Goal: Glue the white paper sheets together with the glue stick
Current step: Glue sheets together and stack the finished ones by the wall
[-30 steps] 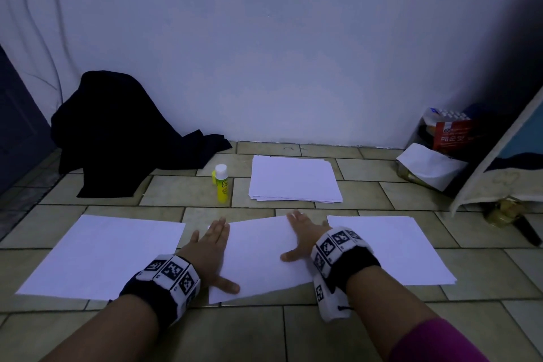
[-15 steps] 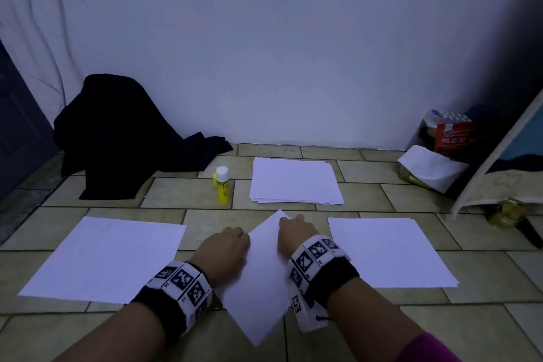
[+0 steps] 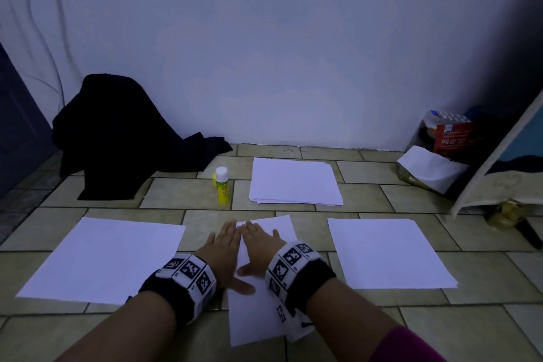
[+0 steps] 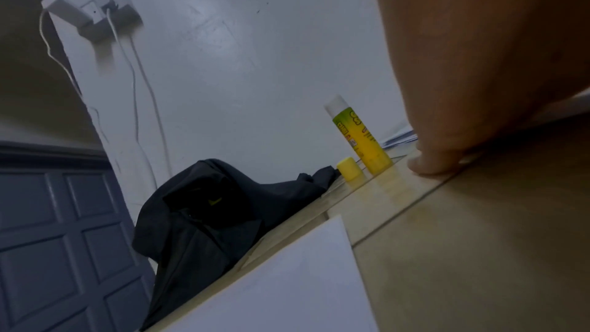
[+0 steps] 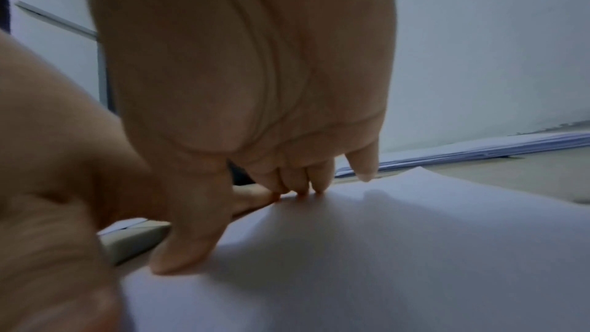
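Glue stick [image 3: 222, 186] stands upright beyond our flat left hand [image 3: 222, 247], nearer than flat right hand [image 3: 262, 245] pressing sheet [image 3: 258, 311].

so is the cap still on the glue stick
No, the glue stick stands open and its yellow cap sits on the floor beside it.

Dim, bluish room light

My right hand [image 5: 242, 80] looms soft and blurred at the wrist camera; head view bends and darkens toward its corners.
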Available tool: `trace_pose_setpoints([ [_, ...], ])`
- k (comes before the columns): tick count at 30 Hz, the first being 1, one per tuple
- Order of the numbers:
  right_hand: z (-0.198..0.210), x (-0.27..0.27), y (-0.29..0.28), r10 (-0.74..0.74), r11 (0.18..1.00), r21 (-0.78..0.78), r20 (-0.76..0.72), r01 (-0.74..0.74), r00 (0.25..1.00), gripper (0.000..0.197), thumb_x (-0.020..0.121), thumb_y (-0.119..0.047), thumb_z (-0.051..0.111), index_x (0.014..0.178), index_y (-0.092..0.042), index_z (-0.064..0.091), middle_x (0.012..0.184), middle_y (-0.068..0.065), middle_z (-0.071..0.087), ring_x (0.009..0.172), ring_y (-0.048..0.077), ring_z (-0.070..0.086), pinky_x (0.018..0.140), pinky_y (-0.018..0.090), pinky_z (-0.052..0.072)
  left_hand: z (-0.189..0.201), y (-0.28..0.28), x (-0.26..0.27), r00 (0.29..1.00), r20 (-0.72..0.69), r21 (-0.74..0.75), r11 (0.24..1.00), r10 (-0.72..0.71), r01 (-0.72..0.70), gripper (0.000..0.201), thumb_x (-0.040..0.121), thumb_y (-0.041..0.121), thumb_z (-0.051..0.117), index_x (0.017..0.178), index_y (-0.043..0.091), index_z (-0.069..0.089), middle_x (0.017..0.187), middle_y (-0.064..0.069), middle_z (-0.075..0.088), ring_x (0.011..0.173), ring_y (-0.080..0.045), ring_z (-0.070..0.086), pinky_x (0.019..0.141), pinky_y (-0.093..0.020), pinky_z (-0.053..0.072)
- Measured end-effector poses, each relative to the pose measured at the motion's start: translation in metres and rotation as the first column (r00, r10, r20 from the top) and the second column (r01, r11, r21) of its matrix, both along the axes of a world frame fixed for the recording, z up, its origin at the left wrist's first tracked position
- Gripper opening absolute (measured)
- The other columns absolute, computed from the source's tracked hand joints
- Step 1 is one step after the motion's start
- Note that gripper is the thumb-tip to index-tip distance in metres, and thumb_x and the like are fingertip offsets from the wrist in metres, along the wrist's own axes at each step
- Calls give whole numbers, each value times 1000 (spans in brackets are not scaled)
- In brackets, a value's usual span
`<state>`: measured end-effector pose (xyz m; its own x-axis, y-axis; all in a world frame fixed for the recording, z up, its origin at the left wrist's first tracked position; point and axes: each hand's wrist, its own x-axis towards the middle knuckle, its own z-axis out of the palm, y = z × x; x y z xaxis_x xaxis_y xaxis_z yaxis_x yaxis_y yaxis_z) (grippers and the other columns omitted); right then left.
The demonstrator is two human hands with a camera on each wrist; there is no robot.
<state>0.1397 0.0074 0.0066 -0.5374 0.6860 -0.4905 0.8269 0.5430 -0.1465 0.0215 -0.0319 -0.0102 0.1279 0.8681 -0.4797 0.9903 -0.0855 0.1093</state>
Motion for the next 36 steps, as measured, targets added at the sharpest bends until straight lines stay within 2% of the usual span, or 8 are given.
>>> trace_pose_setpoints([
  [12,4,65,24,-124,991,63,83,119,989,114,78,-66,59,152,-11,-8,161,-1,-7,148,13,-2,117,50,-2,9,-2,-6,1000,-26,-11,1000,-2,1,114,83,72,48,151,6,-16,159,-7,-23,148,-18,-14,118,-50,-2],
  [16,14,51,20,-171,961,230,73,150,983,95,69,-61,73,137,-7,34,139,8,37,132,26,31,106,46,31,25,-2,-12,996,-80,155,988,23,-11,91,82,79,25,139,11,40,150,-8,37,134,-21,40,114,-45,18],
  [19,16,43,15,-87,975,207,36,77,996,76,75,-39,77,134,-8,40,133,10,38,126,28,36,99,42,41,30,-7,-16,1000,4,380,925,-24,20,39,95,49,45,119,21,56,133,4,53,119,-15,49,105,-30,29],
  [22,12,33,12,-55,987,151,-24,58,998,61,84,-18,68,138,-12,40,135,11,39,125,28,40,99,42,43,29,-12,-14,992,55,316,944,-113,91,44,95,34,53,136,23,47,144,5,43,129,-15,42,107,-28,29],
  [26,10,21,6,-3,996,94,-65,9,998,66,85,-39,66,141,-17,39,139,8,37,130,28,34,104,45,38,35,-9,-5,990,-30,287,948,-137,140,40,87,48,62,118,24,58,121,4,57,111,-15,52,96,-27,32],
  [29,9,14,2,42,996,86,-102,-33,994,67,80,-41,71,137,-18,42,138,5,38,130,27,35,103,46,38,32,-7,-5,994,11,290,952,-109,102,58,78,52,70,125,23,52,133,1,48,123,-16,42,101,-28,31],
  [32,7,18,2,62,996,72,-58,-57,996,87,82,-43,69,151,-19,20,157,1,16,143,22,19,114,51,23,18,-2,-15,999,28,183,983,-32,27,103,78,59,67,152,10,16,162,-3,2,148,-18,5,118,-38,10],
  [36,8,48,10,17,1000,-1,28,-17,999,102,82,-48,67,153,-22,-2,160,-4,-8,148,14,-1,116,57,1,7,3,-28,1000,-2,7,1000,-26,26,118,80,67,58,151,9,-16,159,-5,-22,148,-17,-14,117,-48,-7],
])
